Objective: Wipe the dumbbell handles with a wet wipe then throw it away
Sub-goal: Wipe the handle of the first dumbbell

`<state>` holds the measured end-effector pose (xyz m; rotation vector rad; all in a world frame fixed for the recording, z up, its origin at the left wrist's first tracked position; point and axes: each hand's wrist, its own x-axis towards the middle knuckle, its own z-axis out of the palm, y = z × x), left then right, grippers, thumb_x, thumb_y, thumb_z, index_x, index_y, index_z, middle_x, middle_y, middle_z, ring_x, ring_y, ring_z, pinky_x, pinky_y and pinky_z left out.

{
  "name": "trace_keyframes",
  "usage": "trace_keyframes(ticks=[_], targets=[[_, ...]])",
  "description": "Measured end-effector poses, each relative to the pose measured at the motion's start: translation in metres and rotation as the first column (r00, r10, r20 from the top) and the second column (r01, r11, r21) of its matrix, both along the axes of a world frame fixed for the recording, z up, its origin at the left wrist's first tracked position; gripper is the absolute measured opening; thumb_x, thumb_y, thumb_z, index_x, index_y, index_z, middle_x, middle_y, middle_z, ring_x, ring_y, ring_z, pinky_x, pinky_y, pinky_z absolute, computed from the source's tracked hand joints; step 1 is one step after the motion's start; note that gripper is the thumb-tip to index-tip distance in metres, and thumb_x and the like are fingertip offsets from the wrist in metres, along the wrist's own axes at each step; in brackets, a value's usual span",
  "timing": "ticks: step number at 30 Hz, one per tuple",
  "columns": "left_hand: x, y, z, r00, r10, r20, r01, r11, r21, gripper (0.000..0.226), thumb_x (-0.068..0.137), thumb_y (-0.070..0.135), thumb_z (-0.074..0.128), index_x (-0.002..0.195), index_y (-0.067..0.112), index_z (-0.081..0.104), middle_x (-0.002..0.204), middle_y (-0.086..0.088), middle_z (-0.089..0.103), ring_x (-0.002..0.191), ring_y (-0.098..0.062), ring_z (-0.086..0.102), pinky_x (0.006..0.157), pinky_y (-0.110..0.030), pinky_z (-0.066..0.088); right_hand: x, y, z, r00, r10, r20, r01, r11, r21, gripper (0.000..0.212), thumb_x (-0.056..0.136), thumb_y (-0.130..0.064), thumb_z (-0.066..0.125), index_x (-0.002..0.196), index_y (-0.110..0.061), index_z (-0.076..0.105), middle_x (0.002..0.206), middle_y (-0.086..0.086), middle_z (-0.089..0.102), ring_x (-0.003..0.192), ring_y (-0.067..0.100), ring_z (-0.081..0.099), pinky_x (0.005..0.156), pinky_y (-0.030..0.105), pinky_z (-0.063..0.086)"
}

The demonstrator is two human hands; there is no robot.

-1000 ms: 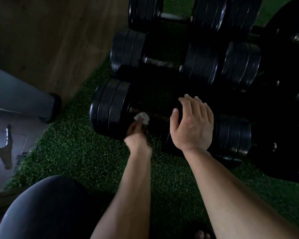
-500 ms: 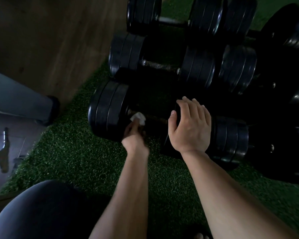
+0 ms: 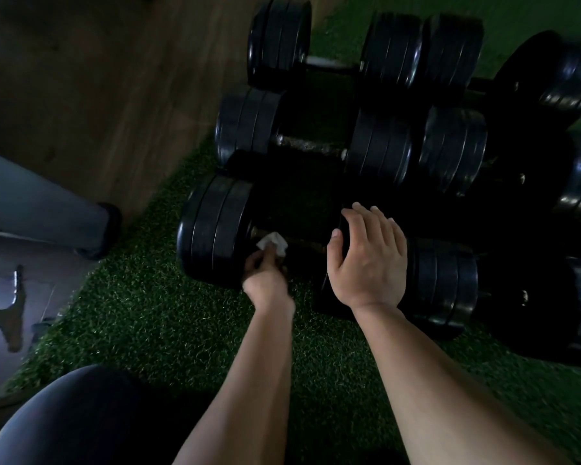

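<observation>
Two bare hands work over black dumbbells lying on green turf (image 3: 141,317). Far left: a grey trouser leg (image 3: 31,203) and dark shoe (image 3: 109,229) of someone standing by the turf's left edge, on wood floor (image 3: 98,78). Lower left corner: dark rounded knee (image 3: 71,421) of the wearer. Near the turf's left edge sits the nearest dumbbell (image 3: 215,229), its left plates upright, handle (image 3: 302,245) running right. Left hand (image 3: 265,276) reaches in from below, grip pinched on a crumpled white wipe (image 3: 273,243); wipe is pressed on the handle's left end, just beside the left plates. Fingertips mostly hidden under the wipe, dim light. Right of it, right hand (image 3: 369,260) lies flat over the top of that dumbbell's right plates, fingers spread and slightly curled, thumb out toward the handle, holding nothing. Touching the plates, as far as can be told; plates under the palm are hidden. Behind, a second dumbbell (image 3: 379,146) with bare metal handle, and a third (image 3: 279,41) further back at the turf's far edge. More plate stacks (image 3: 450,149) crowd the right side, touching or just beside each other; right edge blurred and dark, count cannot be told.
</observation>
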<state>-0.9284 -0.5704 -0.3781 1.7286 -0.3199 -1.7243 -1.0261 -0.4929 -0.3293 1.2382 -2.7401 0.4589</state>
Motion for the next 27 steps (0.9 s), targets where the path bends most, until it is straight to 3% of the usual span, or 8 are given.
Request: trace_keyframes(ticks=[3,5,7,10,14,15,20,27], targets=[[-0.002,0.016,0.009,0.939,-0.326,0.107,0.340,0.928,-0.154,0.016,0.092,0.005,0.066,0.079,0.015,0.063,0.076,-0.003,0.066,0.072,-0.019,0.062,0.064,-0.026,0.053,0.000,0.000,0.002,1.000,-0.001,0.006,0.001,1.000,-0.005,0.041,0.099,-0.038,0.040,0.127,-0.015,0.060,0.136,0.003,0.060,0.133,0.026,0.048,0.115,0.044,0.031],[0.006,0.013,0.014,0.742,-0.523,0.420,0.649,0.717,-0.254,0.012,0.092,0.020,0.069,0.082,0.021,0.064,0.079,0.001,0.069,0.075,-0.019,0.064,0.067,-0.030,0.054,0.001,0.001,0.002,1.000,0.002,0.009,-0.002,1.000,-0.007,0.041,0.099,-0.037,0.040,0.128,-0.015,0.060,0.136,0.003,0.059,0.133,0.026,0.048,0.115,0.044,0.031],[0.012,-0.003,0.027,0.480,-0.481,0.733,0.846,0.475,-0.242,0.010,0.096,0.030,0.063,0.097,0.023,0.069,0.082,0.007,0.068,0.074,-0.011,0.061,0.059,-0.021,0.044,0.000,0.001,0.002,1.000,0.000,0.018,0.000,1.000,-0.004,0.041,0.099,-0.038,0.040,0.128,-0.015,0.059,0.136,0.003,0.059,0.134,0.026,0.047,0.115,0.044,0.031],[0.009,-0.026,0.033,0.224,-0.397,0.890,0.965,0.215,-0.147,0.023,0.099,0.026,0.055,0.114,0.017,0.069,0.102,-0.003,0.067,0.089,-0.018,0.062,0.070,-0.024,0.043,-0.001,0.001,0.003,0.999,0.005,0.038,-0.005,1.000,-0.006,0.042,0.098,-0.038,0.041,0.128,-0.016,0.060,0.136,0.003,0.059,0.134,0.026,0.047,0.115,0.045,0.031],[-0.008,-0.040,0.022,-0.277,-0.295,0.915,0.921,-0.353,0.165,0.027,0.096,0.019,0.057,0.122,0.017,0.066,0.125,-0.008,0.060,0.120,-0.026,0.055,0.100,-0.029,0.043,0.000,0.002,0.004,0.998,0.006,0.066,-0.006,1.000,0.008,0.042,0.098,-0.039,0.041,0.130,-0.017,0.058,0.138,0.002,0.057,0.135,0.025,0.045,0.117,0.044,0.029],[-0.013,-0.042,0.025,-0.387,-0.250,0.888,0.864,-0.434,0.255,0.033,0.095,0.016,0.056,0.127,0.017,0.062,0.132,-0.007,0.057,0.130,-0.026,0.048,0.108,-0.030,0.038,0.000,0.002,0.004,0.997,0.002,0.077,-0.002,1.000,0.010,0.042,0.098,-0.039,0.041,0.130,-0.017,0.057,0.139,0.001,0.057,0.136,0.024,0.044,0.117,0.043,0.028],[-0.024,-0.078,0.054,-0.567,-0.177,0.805,0.762,-0.485,0.430,0.023,0.090,0.008,0.058,0.108,0.012,0.071,0.114,-0.011,0.062,0.106,-0.033,0.060,0.088,-0.042,0.053,0.001,0.002,0.004,0.998,0.002,0.067,-0.002,1.000,0.008,0.044,0.099,-0.040,0.037,0.131,-0.017,0.057,0.140,0.001,0.056,0.137,0.024,0.043,0.117,0.044,0.027],[-0.038,-0.065,0.062,-0.572,-0.171,0.802,0.716,-0.581,0.387,0.020,0.088,0.015,0.059,0.104,0.013,0.070,0.108,-0.013,0.066,0.102,-0.033,0.061,0.085,-0.039,0.051,0.001,0.002,0.002,0.998,0.002,0.063,-0.001,1.000,-0.009,0.043,0.100,-0.039,0.038,0.131,-0.016,0.057,0.139,0.002,0.057,0.137,0.024,0.044,0.118,0.044,0.027]])
